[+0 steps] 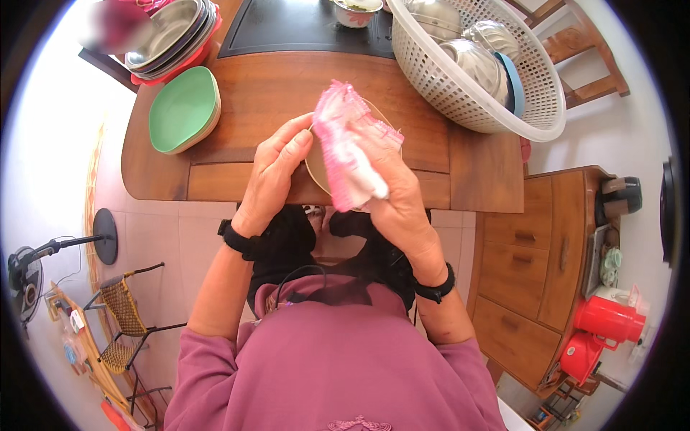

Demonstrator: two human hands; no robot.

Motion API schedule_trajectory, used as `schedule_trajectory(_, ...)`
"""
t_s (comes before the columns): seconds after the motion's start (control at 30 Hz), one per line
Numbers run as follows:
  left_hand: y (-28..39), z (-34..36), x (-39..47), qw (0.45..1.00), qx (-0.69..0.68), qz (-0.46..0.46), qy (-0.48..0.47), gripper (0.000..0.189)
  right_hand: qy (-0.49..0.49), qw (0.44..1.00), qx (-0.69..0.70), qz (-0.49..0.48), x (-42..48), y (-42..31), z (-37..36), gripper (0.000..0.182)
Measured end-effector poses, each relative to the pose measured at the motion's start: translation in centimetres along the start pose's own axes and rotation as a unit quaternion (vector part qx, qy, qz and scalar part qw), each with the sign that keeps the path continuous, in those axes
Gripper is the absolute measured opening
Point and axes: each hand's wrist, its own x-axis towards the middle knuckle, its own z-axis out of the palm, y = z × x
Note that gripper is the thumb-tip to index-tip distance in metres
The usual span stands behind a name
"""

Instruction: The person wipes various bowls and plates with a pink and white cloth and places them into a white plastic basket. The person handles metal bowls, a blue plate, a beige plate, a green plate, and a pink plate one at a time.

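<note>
Over the front edge of the wooden table [259, 81], my left hand [275, 167] rests against the left rim of a beige plate [319, 161]. My right hand [396, 188] grips a pink and white cloth [342, 145], which lies over the plate and covers most of it. The fingers of the right hand are partly hidden by the cloth. To the left, a green square plate [183, 110] tops a small stack of paler plates.
A white plastic basket [431, 81] with metal bowls stands at the back right. Steel basins [167, 32] are stacked in a red one at the back left. A patterned bowl [354, 15] sits on a black panel [302, 32]. A wooden cabinet [517, 269] stands right.
</note>
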Motion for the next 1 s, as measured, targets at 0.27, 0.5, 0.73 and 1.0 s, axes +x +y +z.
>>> schedule_trajectory(0.27, 0.5, 0.0, 0.0, 1.0, 0.008, -0.011, 0.008, 0.041, -0.161, 0.973, -0.129, -0.104, 0.6, -3.0, -1.2, 0.04)
schedule_trajectory(0.5, -0.1, 0.1, 0.1, 0.999, -0.027, -0.018, 0.012, 0.04, -0.257, 0.95, -0.174, -0.038, 0.2, -3.9, -5.7, 0.043)
schedule_trajectory(0.73, -0.2, 0.3, 0.1, 0.999, 0.027, -0.007, 0.022, 0.035, -0.044, 0.981, -0.186, -0.043, 0.2, -3.0, -8.5, 0.049)
schedule_trajectory(1.0, -0.2, 0.4, 0.0, 0.997, 0.065, -0.011, 0.04, 0.031, -0.058, 0.951, -0.295, -0.073, 1.1, -1.0, -5.0, 0.055)
